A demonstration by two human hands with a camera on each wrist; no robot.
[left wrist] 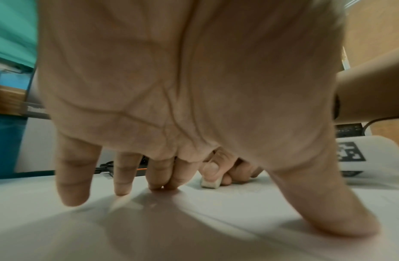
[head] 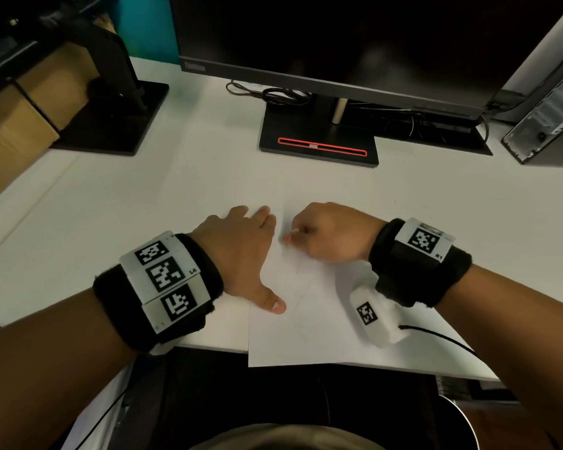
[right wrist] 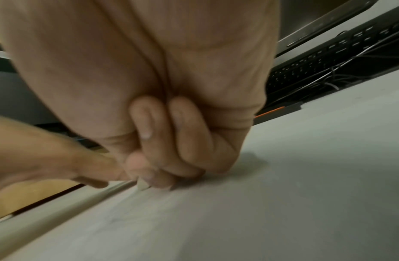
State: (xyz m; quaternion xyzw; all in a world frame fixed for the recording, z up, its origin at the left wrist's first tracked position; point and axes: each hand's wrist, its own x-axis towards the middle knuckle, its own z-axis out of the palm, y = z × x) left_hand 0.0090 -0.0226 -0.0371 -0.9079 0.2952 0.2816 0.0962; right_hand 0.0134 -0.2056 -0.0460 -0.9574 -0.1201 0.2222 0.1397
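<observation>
A white sheet of paper (head: 319, 323) with faint pencil marks lies at the desk's near edge, partly overhanging it. My left hand (head: 241, 251) lies flat, fingers (left wrist: 122, 176) spread and thumb out, pressing on the paper's left edge. My right hand (head: 332, 232) is curled and pinches a small white eraser (head: 290, 235) against the paper near its top left. In the left wrist view the eraser (left wrist: 210, 183) shows under my right thumb, touching the sheet. The right wrist view shows the eraser's (right wrist: 142, 185) corner below my curled fingers.
A black monitor (head: 338, 43) on a stand (head: 319, 141) with a red strip stands behind the paper on the white desk (head: 143, 196). Another monitor base (head: 117, 118) is at left, a computer case (head: 546, 118) at right. Cables and a keyboard (right wrist: 323, 60) lie behind the stand.
</observation>
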